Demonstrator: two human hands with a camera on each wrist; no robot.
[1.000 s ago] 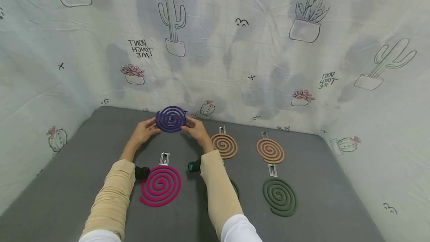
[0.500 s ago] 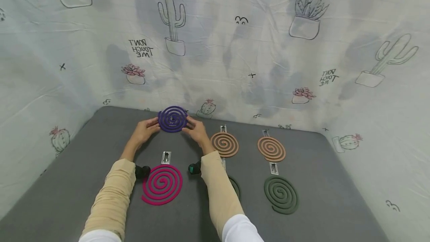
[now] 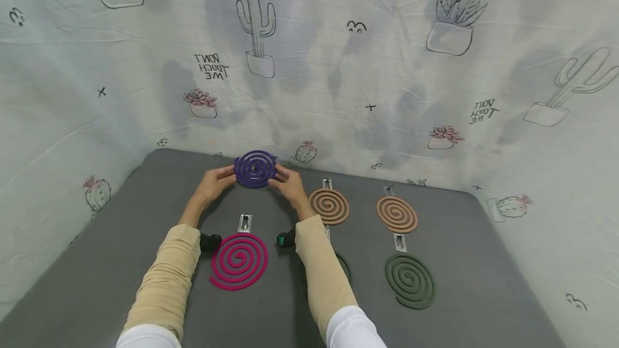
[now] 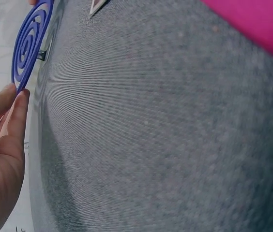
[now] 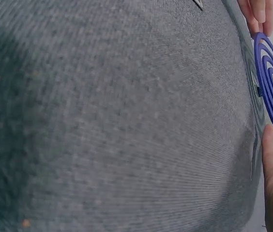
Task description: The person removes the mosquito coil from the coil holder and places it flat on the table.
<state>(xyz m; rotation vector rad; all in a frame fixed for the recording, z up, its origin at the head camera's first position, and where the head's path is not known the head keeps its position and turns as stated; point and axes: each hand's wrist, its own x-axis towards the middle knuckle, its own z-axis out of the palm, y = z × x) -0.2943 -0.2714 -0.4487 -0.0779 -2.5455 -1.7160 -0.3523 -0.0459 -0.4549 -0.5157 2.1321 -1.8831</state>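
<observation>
A purple mosquito coil (image 3: 255, 182) is held just above the far left part of the table. My left hand (image 3: 210, 184) pinches its left edge between thumb and fingers, as the left wrist view shows. Opposite, my right hand (image 3: 291, 187) pinches the right edge with its thumb and fingers. In both wrist views the coil (image 4: 27, 48) is tilted, and a small metal piece (image 4: 41, 55) shows right beneath it. Whether the coil's centre touches that piece I cannot tell. Closer to me lies a pink mosquito coil (image 3: 239, 256) with a metal coil stand (image 3: 245, 223) behind it.
To the right lie two tan coils (image 3: 329, 206) and a dark green coil (image 3: 410, 281), with metal stands (image 3: 400, 242) beside them. My right sleeve (image 3: 325, 270) partly hides another green coil (image 3: 344, 267). A patterned cloth (image 3: 309, 69) hangs behind the grey table (image 3: 464, 294).
The head view has shifted slightly, so everything sits a little farther right. Both hands keep the purple coil at nearly the same place over the table.
</observation>
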